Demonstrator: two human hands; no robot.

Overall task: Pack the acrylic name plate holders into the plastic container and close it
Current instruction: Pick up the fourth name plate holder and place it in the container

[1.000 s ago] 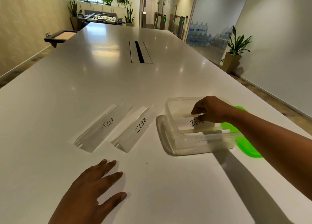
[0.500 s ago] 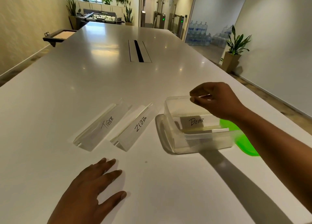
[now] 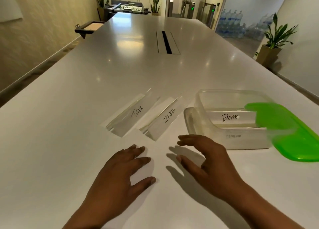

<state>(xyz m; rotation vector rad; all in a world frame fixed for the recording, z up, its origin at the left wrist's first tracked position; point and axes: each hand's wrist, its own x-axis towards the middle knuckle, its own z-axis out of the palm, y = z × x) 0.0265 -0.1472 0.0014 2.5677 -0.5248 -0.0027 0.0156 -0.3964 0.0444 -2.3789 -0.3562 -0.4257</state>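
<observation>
While the left hand [image 3: 120, 173] and right hand [image 3: 207, 163] were empty, fingers loose, the slick zebra holder [image 3: 162, 119] looked easily fumbled.

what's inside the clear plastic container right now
A holder marked BEAR sits inside the plastic container, with a second holder in front of it whose faint lettering is unreadable through the wall. The green lid hides the container's right end.
</observation>
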